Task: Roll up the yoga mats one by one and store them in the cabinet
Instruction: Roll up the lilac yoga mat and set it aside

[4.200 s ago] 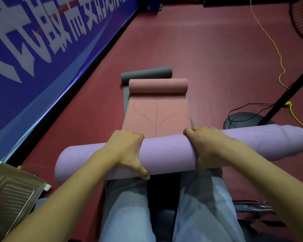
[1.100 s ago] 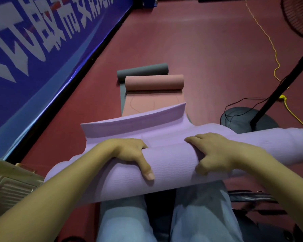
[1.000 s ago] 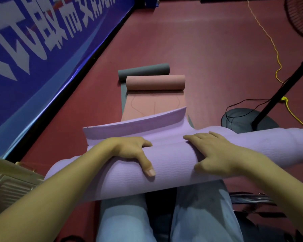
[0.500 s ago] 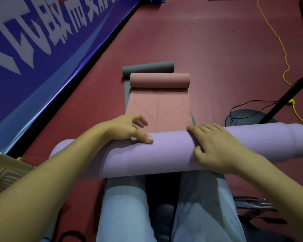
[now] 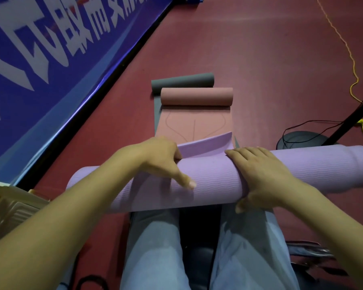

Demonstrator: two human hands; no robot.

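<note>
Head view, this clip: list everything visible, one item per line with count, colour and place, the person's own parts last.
purple mat: 1, lilac, rolled across the lap, loose end lifted at the far side
pink mat: 1, salmon, part rolled, on the floor ahead
grey mat: 1, dark grey, roll just behind the pink one, a strip showing under it
banner: 1, blue with white characters, along the left wall
floor: dark red
yellow cord: 1, on the floor, right
stand base: 1, dark, round, right, with a black cable and pole
beige object: 1, lower left, unclear what
legs: 2, light blue trousers, bottom centre
left hand: on the purple mat, at the loose end
right hand: curled over the roll
</note>
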